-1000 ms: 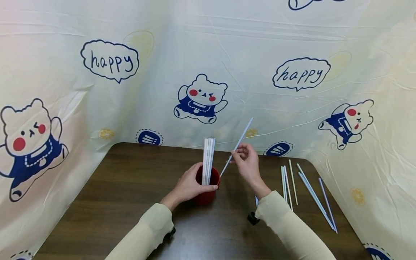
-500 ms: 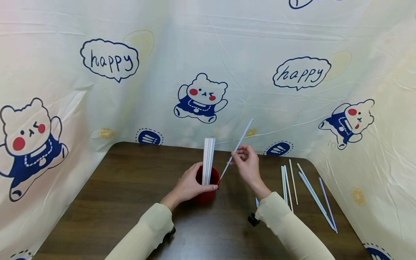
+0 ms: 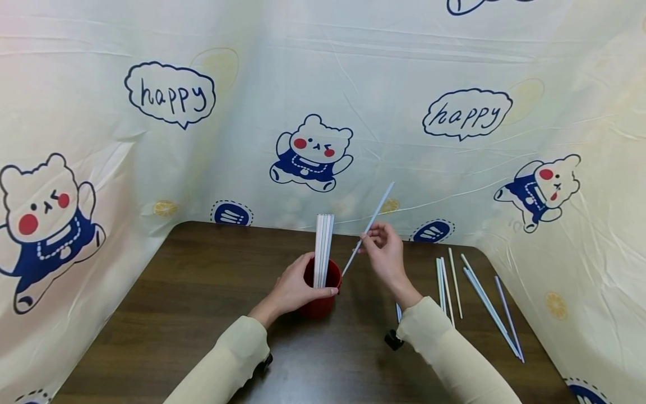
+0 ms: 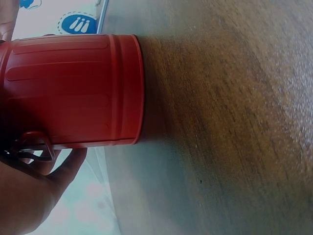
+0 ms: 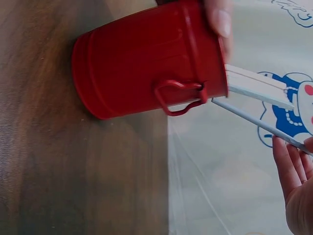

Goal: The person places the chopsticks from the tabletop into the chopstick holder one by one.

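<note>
A red metal bucket [image 3: 319, 308] with a small looped handle [image 5: 181, 95] stands upright on the table. My left hand [image 3: 298, 286] grips it at the rim, thumb across the near side and fingers round the far left. A bundle of thin whitish sticks [image 3: 324, 247] stands inside, rising well above the rim. My right hand [image 3: 386, 252] pinches one slim pale-blue stick [image 3: 379, 205] between thumb and fingers. This stick slants up to the right, its lower end right at the bucket's right rim. In the right wrist view its end overlaps the rim beside the bundle [image 5: 259, 85].
Several loose pale sticks [image 3: 487, 306] lie on the brown table [image 3: 202, 292] to the right, with a purplish one [image 3: 510, 320] farthest right. Another blue stick [image 3: 398, 313] shows partly beside the right cuff. A printed cloth [image 3: 393, 73] hangs behind and along both sides.
My right hand and its stick have shifted only slightly, with the lower end staying at the bucket's rim. The left hand, bucket and bundle have not moved.
</note>
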Motion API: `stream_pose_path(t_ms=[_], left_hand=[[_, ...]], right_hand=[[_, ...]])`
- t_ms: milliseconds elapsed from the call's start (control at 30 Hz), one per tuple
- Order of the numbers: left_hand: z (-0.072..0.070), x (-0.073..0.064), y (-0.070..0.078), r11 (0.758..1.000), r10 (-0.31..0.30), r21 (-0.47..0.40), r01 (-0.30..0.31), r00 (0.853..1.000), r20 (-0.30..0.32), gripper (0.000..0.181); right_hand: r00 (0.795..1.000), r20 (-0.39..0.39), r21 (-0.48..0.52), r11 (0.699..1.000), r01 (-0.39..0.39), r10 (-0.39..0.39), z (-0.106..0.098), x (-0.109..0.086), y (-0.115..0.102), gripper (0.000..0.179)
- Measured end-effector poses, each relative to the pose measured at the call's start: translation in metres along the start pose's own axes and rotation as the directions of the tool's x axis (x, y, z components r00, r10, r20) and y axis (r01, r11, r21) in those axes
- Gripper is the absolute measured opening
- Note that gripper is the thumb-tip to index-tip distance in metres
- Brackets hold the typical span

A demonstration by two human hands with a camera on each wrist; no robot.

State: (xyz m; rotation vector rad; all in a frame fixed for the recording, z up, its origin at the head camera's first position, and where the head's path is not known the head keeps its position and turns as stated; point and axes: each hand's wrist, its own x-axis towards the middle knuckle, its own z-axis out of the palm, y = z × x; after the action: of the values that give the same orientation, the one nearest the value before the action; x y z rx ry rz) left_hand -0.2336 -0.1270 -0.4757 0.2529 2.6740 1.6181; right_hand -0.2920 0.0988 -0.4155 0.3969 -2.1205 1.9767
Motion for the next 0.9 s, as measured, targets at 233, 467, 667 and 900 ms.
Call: stream_pose_path(t_ms=[233,467,667,900], left_hand=[[0.000,0.000,0.001,1.000,0.002,0.000,-0.002,1.000,0.000,0.084],[0.000,0.000,0.000,1.000,-0.006,0.005,0.006,1.000,-0.001,0.084],[0.001,0.002,-0.002,1.000,-0.011,0.006,0.011,1.000,0.004,0.088],[0.001,0.003,-0.002,1.000,-0.004,0.002,0.004,1.000,-0.004,0.089]], right_hand=[[0.998,-0.047,0.055,0.998,0.034,-0.032,-0.001,0.006,-0.012,0.029],[0.996,-0.021,0.079,0.993,0.091,-0.089,0.002,0.005,-0.018,0.025],[0.995,0.007,0.079,0.992,0.099,-0.100,0.008,0.002,-0.014,0.025],[0.997,0.037,0.050,0.997,0.062,-0.064,0.014,-0.002,-0.008,0.022]])
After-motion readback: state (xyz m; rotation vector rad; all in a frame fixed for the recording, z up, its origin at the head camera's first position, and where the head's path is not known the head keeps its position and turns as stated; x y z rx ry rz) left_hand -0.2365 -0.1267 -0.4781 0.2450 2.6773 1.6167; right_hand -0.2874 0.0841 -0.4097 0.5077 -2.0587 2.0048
